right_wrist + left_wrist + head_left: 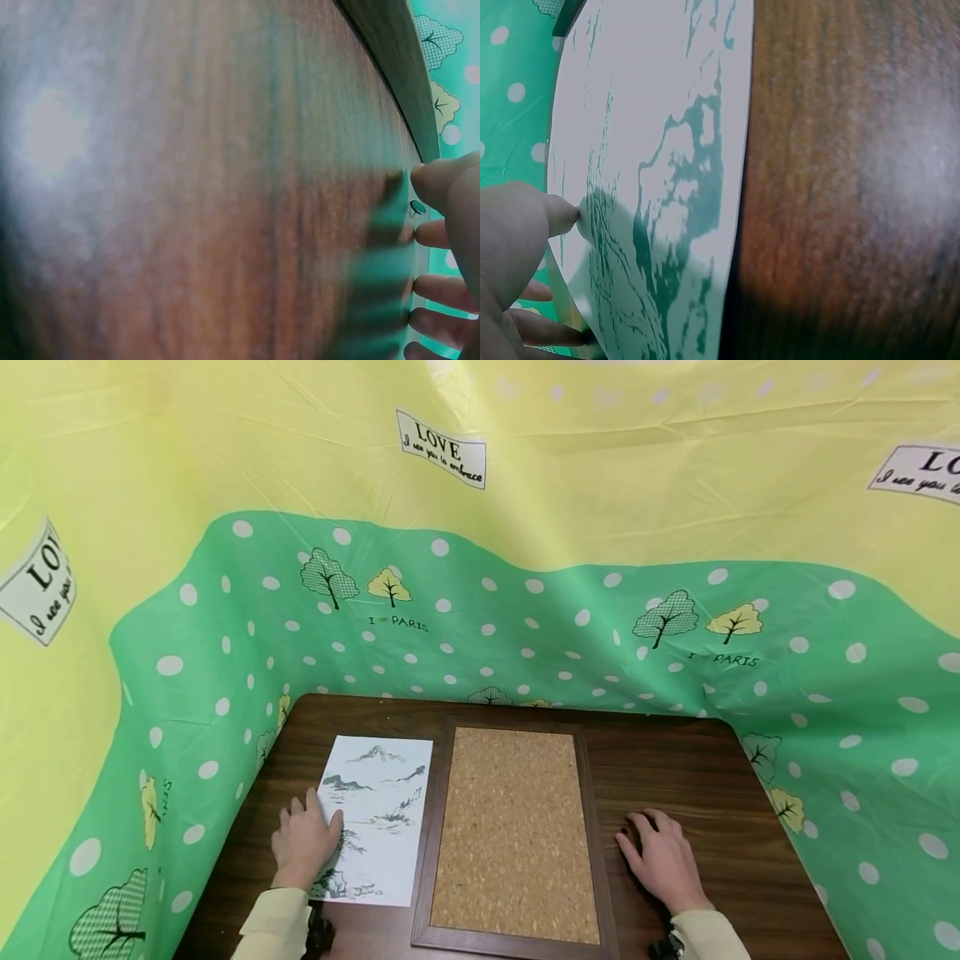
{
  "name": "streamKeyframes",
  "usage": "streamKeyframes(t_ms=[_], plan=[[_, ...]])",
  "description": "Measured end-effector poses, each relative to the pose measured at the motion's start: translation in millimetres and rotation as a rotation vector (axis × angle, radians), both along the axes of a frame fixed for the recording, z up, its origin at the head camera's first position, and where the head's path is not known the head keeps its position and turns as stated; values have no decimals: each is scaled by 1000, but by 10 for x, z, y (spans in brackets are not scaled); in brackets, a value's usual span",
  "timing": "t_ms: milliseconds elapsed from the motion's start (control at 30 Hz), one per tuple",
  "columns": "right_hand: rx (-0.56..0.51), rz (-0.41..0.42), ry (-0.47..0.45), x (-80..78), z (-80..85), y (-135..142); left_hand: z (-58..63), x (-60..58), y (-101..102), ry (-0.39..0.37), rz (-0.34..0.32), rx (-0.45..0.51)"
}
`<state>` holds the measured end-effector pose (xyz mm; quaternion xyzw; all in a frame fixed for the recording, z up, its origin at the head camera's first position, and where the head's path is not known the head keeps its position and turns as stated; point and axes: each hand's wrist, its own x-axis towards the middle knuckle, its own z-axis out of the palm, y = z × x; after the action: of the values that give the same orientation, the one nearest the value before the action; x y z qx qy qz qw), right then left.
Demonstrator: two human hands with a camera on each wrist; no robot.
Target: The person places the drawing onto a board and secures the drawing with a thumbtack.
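Note:
My left hand (306, 845) rests at the left edge of a white sheet of paper (382, 818) printed with a grey-green mountain landscape. In the left wrist view, the thumb touches the printed sheet (660, 150), while the other fingers lie at its border. Beside the paper stands a cork board (517, 835) in a dark brown frame, lying flat. On the bare wood to the right of that board, my right hand (663, 860) rests with spread, slightly bent fingertips on the tabletop and holds nothing.
A dark wood-grain table (697, 768) carries everything. Behind it and at both sides hangs a yellow and green curtain (480, 610) with white dots and tree prints. In the right wrist view, the board's frame (397, 67) runs along the upper right.

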<state>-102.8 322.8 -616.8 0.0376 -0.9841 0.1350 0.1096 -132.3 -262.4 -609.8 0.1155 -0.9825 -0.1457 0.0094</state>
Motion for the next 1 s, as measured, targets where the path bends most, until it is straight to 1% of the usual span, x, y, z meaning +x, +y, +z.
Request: streamKeyframes(t_ms=[133,233,433,800,1000], plan=[[-3,12,11,-15,-2,2,-1,5,-18,69,0,-16],[-1,16,12,-23,1,3,5,8,-24,105,1,-18],[3,22,32,-32,-4,1,27,15,-16,105,8,-15],[9,59,164,-58,-52,-4,66,15,10,123,16,-7],[15,77,204,-60,-78,8,72,9,20,103,28,-19]])
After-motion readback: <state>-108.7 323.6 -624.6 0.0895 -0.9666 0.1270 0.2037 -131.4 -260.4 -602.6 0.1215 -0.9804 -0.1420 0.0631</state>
